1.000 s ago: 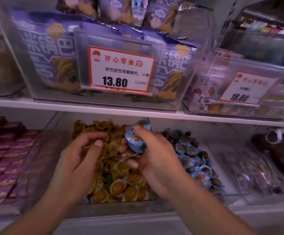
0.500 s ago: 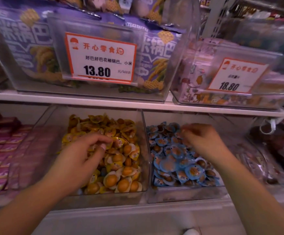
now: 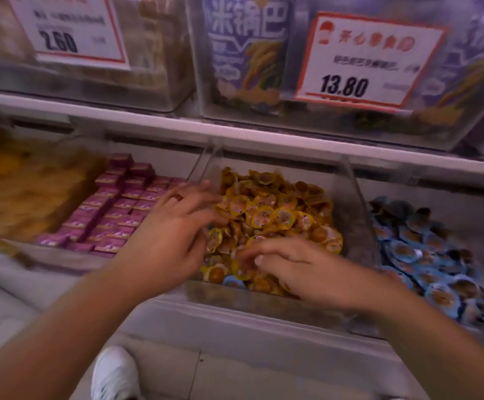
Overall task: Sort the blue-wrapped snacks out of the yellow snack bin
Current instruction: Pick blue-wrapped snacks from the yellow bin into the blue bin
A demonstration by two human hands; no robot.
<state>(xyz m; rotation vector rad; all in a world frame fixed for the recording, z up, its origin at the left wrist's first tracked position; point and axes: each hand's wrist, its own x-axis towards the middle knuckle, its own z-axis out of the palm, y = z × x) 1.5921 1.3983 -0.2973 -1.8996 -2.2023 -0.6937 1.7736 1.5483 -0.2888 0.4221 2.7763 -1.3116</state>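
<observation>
Right hand (image 3: pixel 307 272) back, seemingly rummaging yellow bin (image 3: pixel 350 203)

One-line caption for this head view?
Both hands, left and right, dig through the yellow snack bin; a blue-wrapped snack shows near its front.
</observation>
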